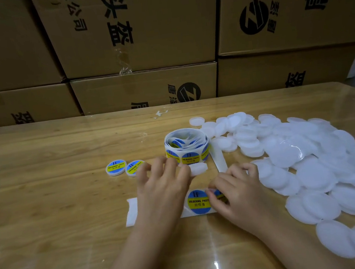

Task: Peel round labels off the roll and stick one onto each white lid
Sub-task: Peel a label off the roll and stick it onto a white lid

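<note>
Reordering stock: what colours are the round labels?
The label is blue with a yellow band; head view.

The roll [187, 148] is being kept mid-table [41, 162]. A pile [309, 158] is being kept right of it, two lids [116, 167] left, the strip [132, 211] in front, boxes [136, 27] behind.

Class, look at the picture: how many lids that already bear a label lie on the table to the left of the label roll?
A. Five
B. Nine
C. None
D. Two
D: two labelled lids lie side by side on the table, left of the label roll.
</note>
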### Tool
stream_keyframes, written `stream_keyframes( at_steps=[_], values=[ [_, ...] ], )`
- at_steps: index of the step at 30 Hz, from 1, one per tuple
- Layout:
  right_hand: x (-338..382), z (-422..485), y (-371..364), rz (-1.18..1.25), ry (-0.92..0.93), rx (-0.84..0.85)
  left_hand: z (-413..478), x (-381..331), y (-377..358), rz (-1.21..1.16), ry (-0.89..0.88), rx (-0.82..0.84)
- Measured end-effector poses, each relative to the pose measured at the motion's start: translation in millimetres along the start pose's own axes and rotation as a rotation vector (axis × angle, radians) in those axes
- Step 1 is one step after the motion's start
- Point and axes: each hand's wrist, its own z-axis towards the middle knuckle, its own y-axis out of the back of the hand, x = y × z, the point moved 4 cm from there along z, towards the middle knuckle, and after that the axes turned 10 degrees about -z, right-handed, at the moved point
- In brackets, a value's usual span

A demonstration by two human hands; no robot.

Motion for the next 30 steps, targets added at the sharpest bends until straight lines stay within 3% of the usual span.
stream_keyframes(
  at_steps=[8, 13, 17, 25, 30],
  values=[
    [11, 1, 7, 0.217, 0.103, -0.038, -17, -4, -20, -0.37, 0.161, 0.134],
    [-2, 0, 0, 0.232, -0.045, 0.041, -34, 15, -41, -0.718, 0.582, 0.225],
    [-9, -1, -4, 0.277, -0.127, 0.091, -40, 25, -53, -0.829, 0.73, 0.186],
    [2, 0, -1, 0.246, -0.009, 0.04, -44, 27, -63, -0.925, 0.766, 0.24],
    [15, -2, -4, 0.27, 0.066, 0.065, -42, 23, -63, -1.132, 0.741, 0.291]
  ],
)
